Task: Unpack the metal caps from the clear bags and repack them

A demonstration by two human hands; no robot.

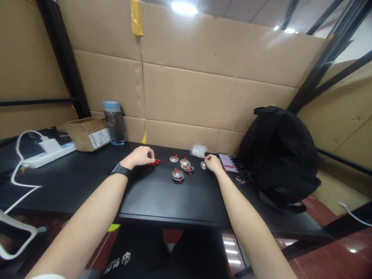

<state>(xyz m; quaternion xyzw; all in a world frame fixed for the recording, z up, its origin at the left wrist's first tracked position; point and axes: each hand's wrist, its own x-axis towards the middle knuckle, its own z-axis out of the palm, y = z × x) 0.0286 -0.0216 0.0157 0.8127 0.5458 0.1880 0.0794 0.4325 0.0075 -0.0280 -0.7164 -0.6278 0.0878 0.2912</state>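
Note:
My left hand [142,156], with a watch on its wrist, pinches at a small bundle of red cords [154,162] on the black table. Over on the right, my right hand [214,163] has its fingers closed at the edge of a small metal finger cymbal [203,166], on which no red loop shows. Between the hands lie several silvery finger cymbals with red loops. One cymbal [174,159] lies apart at the back, some overlap in a cluster [185,165], and a stacked pair [177,175] sits nearer me.
Behind my right hand lies a clear plastic bag [199,150]. A phone [228,162], a small keyring [240,180] and a black backpack [279,159] are to the right. On the left stand a bottle [115,126], a cardboard box [87,133] and a white power strip [49,155].

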